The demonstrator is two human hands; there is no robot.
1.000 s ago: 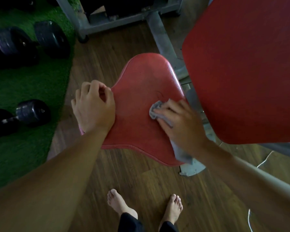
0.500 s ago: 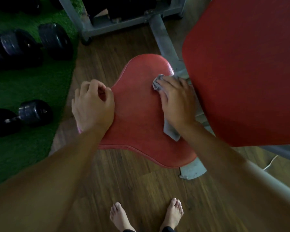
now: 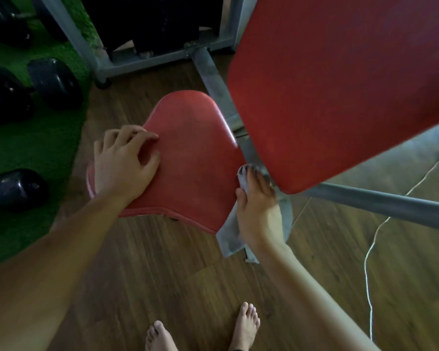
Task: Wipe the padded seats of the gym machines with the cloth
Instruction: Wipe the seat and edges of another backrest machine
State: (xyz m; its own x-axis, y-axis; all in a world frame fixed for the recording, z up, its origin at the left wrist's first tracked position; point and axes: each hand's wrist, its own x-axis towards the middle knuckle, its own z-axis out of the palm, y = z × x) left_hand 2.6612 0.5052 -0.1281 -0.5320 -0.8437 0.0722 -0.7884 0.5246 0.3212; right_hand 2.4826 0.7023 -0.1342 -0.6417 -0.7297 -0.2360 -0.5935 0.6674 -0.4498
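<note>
The limp, light-looking cloth sits bunched in the right hand at the seat edge, centre-right; the left hand rests loosely curled on the seat.

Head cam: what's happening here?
A person is wiping the red padded seat with a grey cloth. The right hand holds the cloth against the seat's right edge, beside the larger red back pad. The left hand rests on the seat's left side, apparently bracing it. Dumbbells lie on the green turf to the left.
</note>
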